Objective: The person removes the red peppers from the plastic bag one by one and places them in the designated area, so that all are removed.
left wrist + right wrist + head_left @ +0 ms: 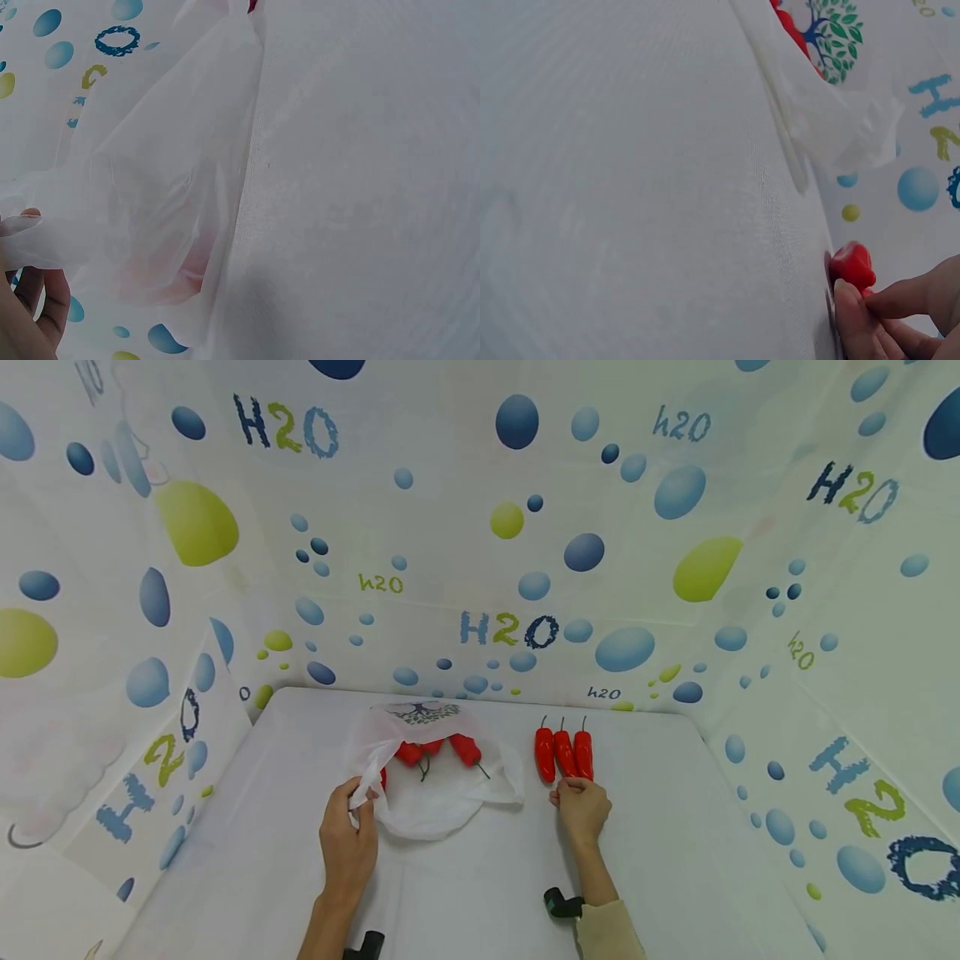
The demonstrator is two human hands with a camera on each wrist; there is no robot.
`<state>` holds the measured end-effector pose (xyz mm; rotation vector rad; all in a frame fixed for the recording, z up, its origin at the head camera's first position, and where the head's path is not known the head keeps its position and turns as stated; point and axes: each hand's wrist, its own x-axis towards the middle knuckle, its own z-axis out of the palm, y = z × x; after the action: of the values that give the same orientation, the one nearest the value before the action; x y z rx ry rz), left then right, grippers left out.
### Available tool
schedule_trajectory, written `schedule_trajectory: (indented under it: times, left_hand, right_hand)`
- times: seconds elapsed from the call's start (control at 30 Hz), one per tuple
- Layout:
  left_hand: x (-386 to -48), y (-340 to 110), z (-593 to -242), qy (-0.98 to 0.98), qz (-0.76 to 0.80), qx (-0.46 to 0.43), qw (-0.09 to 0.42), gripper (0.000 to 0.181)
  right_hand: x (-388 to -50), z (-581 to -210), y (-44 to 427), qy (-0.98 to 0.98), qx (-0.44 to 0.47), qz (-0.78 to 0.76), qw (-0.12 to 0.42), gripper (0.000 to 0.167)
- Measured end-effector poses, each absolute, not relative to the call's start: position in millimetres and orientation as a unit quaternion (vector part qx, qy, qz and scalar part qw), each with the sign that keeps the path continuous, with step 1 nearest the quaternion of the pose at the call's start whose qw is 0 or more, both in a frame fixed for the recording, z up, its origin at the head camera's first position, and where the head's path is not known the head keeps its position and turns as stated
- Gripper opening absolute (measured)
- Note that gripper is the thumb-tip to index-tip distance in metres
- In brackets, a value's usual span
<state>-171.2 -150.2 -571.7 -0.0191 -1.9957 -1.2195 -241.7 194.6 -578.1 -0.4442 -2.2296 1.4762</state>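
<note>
A white plastic bag (pixel 438 821) printed with a tree lies on its side, its mouth facing me. Several red peppers (pixel 466 748) with green stems show inside it. My left hand (pixel 348 835) pinches the left edge of the bag's mouth between thumb and fingers; the left wrist view shows the thin plastic (pixel 45 240) in that hand. To the right of the bag, three long red peppers lie side by side, stems pointing away: left (pixel 544 756), middle (pixel 564 752) and right (pixel 582 752). My right hand (pixel 585 812) pinches a lower tip, apparently the middle pepper's.
A white table (pixel 465 902) carries everything. Behind it and at both sides stand curtains (pixel 450 527) printed with blue and green drops and H2O lettering. Dark wrist cameras, such as the right one (pixel 561 904), stick out from my wrists.
</note>
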Motion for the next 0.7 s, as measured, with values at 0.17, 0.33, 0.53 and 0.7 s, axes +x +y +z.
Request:
schedule_trajectory:
  times: [0.17,0.33,0.53,0.7]
  left_hand:
    - [-171.4,-150.6,-571.2,-0.783,-0.48,-0.01,0.396,0.026]
    - [-172.0,-150.7,-571.1,-0.781,-0.479,-0.012,0.401,0.026]
    - [-172.4,-151.0,-572.8,-0.781,-0.48,-0.012,0.4,0.027]
    - [-172.5,-151.2,-574.0,-0.785,-0.479,-0.005,0.394,0.028]
  right_hand:
    - [-244.1,-578.6,193.7,-0.808,-0.155,0.522,0.225,0.016]
    - [-245.6,-573.1,190.1,-0.817,-0.148,0.507,0.232,0.013]
    - [-246.3,-563.9,184.8,-0.817,-0.131,0.502,0.253,0.013]
    - [-244.1,-554.1,179.4,-0.807,-0.122,0.517,0.257,0.014]
